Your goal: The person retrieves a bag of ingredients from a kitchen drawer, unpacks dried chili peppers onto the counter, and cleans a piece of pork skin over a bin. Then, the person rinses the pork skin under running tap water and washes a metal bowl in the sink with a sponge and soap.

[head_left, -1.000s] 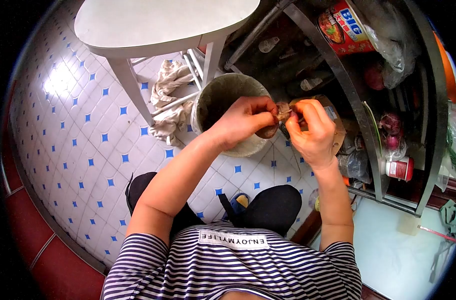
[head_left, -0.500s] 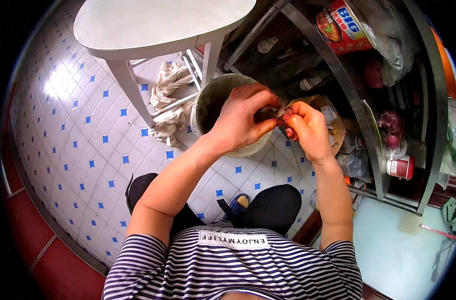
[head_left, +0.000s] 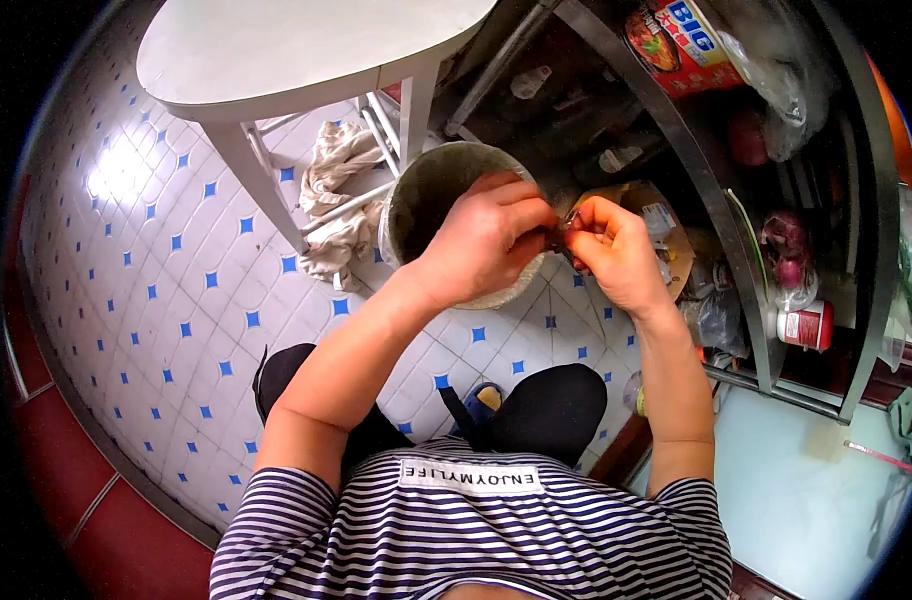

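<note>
- Head view, clock set on frame centre: left hand (head_left: pixel 491 240) just off centre toward 1, right hand (head_left: pixel 621 258) between 2 and 3, tips nearly meeting.
- Left grip: curled, thumb and fingers pinching the small dark item (head_left: pixel 557 240) from its 9 o'clock side.
- Right grip: thumb and forefinger pressed together on the same item from its 3 o'clock side. Item mostly hidden by fingers, can't tell what it is.
- Item sits at 2, by the right-hand edge of the bucket (head_left: pixel 387 235). Bucket at 12, mouth up, left hand covering part of it.
- Cloth (head_left: pixel 328 250) at 10, on the tiled floor (head_left: pixel 136 330), bunched by the legs of the white stool (head_left: pixel 306 55), which is at 11.
- Cardboard box (head_left: pixel 679 262) between 2 and 3, just beyond right hand.
- Rack: noodle tub (head_left: pixel 676 50) between 1 and 2, red onions (head_left: pixel 786 238) near 3, red-and-white bottle (head_left: pixel 808 326) just past 3, on its side.
</note>
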Motion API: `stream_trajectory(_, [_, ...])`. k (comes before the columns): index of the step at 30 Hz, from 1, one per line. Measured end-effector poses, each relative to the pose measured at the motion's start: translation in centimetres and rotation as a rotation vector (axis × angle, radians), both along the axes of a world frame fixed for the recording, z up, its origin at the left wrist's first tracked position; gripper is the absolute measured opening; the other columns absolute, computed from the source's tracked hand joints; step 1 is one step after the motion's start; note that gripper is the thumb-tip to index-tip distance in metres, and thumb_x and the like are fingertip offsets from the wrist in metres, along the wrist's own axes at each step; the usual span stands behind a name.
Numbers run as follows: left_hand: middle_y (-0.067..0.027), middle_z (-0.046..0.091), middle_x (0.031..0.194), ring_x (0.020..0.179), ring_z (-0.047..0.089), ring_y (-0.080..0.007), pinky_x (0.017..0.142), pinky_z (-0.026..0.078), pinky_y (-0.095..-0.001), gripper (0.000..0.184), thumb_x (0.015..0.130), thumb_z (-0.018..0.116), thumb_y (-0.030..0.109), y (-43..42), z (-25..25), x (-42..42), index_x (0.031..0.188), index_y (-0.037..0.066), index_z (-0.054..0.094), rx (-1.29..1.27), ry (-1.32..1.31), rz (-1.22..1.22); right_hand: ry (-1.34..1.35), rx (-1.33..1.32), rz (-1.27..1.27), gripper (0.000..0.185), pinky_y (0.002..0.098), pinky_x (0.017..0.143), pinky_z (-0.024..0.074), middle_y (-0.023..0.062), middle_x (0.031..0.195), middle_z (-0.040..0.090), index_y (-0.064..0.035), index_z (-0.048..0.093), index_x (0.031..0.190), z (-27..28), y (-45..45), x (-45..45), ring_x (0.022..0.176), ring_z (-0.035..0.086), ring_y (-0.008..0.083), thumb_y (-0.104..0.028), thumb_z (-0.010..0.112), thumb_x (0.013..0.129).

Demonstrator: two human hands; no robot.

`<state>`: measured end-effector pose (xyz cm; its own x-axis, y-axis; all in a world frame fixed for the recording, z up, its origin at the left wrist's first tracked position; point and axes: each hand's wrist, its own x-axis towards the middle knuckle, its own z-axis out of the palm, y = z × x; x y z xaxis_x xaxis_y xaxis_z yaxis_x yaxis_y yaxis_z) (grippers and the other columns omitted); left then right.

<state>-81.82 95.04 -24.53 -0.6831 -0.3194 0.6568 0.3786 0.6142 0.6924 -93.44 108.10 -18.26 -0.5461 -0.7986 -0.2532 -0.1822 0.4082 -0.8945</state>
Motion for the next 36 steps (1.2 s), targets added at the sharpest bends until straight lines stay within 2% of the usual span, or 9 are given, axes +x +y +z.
stream_trajectory(4, [-0.0126,0.055,0.079,0.078,0.053,-0.0328,0.069,0.045,-0.0396,0.017,0.065,0.064,-0.001,-0.1,0.1,0.2,0.081,0.001,0.059,0.016,-0.034,-0.054,0.064,-0.037,0.018,0.006,0.0191,0.048,0.0349,-0.0023,0.066,0.048,0.0017,0.052,0.076,-0.1,0.1,0.3,0.057,0.042,0.0007,0.000,0.058,0.075])
stream_trajectory(9, [-0.0147,0.051,0.076,0.076,0.051,-0.0337,0.069,0.043,-0.0422,0.016,0.064,0.061,0.002,0.2,0.3,0.3,0.077,0.000,0.053,-0.150,-0.125,0.014,0.571,-0.035,0.277,0.010,0.0268,0.049,0.0408,0.0111,0.066,0.053,0.0032,0.051,0.076,0.0,-0.4,0.2,0.052,0.050,0.0123,-0.001,0.058,0.072])
stream_trajectory(13, [-0.0143,0.051,0.075,0.077,0.052,-0.0323,0.071,0.043,-0.0402,0.019,0.063,0.062,0.004,1.0,0.4,0.1,0.076,0.000,0.050,-0.291,-0.151,0.147,0.580,-0.057,0.267,0.009,0.0299,0.050,0.0426,0.0163,0.065,0.054,0.0033,0.051,0.076,0.1,-0.7,0.6,0.051,0.052,0.0183,-0.001,0.057,0.071])
stream_trajectory(19, [-0.0168,0.048,0.075,0.072,0.049,-0.0362,0.066,0.043,-0.0426,0.021,0.063,0.059,0.000,0.4,0.3,0.3,0.077,0.000,0.045,-0.113,-0.050,0.107,0.278,0.105,0.036,0.005,0.0272,0.050,0.0422,0.0064,0.063,0.055,0.0016,0.054,0.077,-0.9,0.3,-0.4,0.053,0.051,0.0113,-0.003,0.055,0.075])
stream_trajectory(21, [-0.0158,0.051,0.076,0.071,0.052,-0.0319,0.066,0.044,-0.0382,0.017,0.068,0.054,-0.001,0.1,-0.1,0.4,0.083,-0.001,0.047,0.171,-0.112,-0.021,-0.205,0.051,-0.030,0.006,0.0240,0.051,0.0415,0.0014,0.066,0.055,-0.0015,0.055,0.079,-0.9,0.6,-0.9,0.056,0.052,0.0083,-0.006,0.051,0.080])
stream_trajectory(24, [-0.0141,0.052,0.077,0.071,0.052,-0.0245,0.067,0.044,-0.0339,0.016,0.073,0.050,0.000,-0.2,-0.6,0.2,0.089,-0.002,0.050,0.517,-0.291,-0.176,-0.334,-0.016,-0.053,0.009,0.0221,0.053,0.0389,0.0007,0.072,0.054,-0.0041,0.054,0.082,-1.3,1.2,-0.8,0.059,0.050,0.0083,-0.007,0.045,0.083])
stream_trajectory(31, [-0.0117,0.052,0.077,0.071,0.051,-0.0196,0.066,0.043,-0.0297,0.020,0.075,0.061,0.005,-0.4,0.4,0.3,0.092,-0.002,0.053,0.122,-0.123,-0.184,-0.401,-0.063,0.055,0.009,0.0222,0.053,0.0402,0.0005,0.072,0.055,-0.0051,0.054,0.082,-1.0,0.7,-0.9,0.060,0.052,0.0075,-0.008,0.046,0.083])
stream_trajectory(35, [-0.0083,0.055,0.077,0.071,0.052,-0.0161,0.066,0.043,-0.0279,0.021,0.076,0.067,0.010,-0.9,-0.2,0.6,0.089,-0.001,0.054,0.150,-0.201,-0.213,-0.305,0.006,0.058,0.009,0.0217,0.052,0.0390,0.0015,0.070,0.055,-0.0038,0.054,0.081,-0.8,0.8,-1.0,0.059,0.050,0.0073,-0.008,0.046,0.083])
stream_trajectory(36, [-0.0060,0.056,0.078,0.072,0.052,-0.0140,0.067,0.043,-0.0269,0.019,0.079,0.066,0.011,-1.0,-0.2,0.7,0.088,0.000,0.055,0.331,-0.261,-0.247,-0.244,0.041,0.109,0.010,0.0216,0.052,0.0385,0.0023,0.071,0.055,-0.0030,0.054,0.081,-0.7,0.9,-1.2,0.059,0.049,0.0071,-0.007,0.045,0.083])
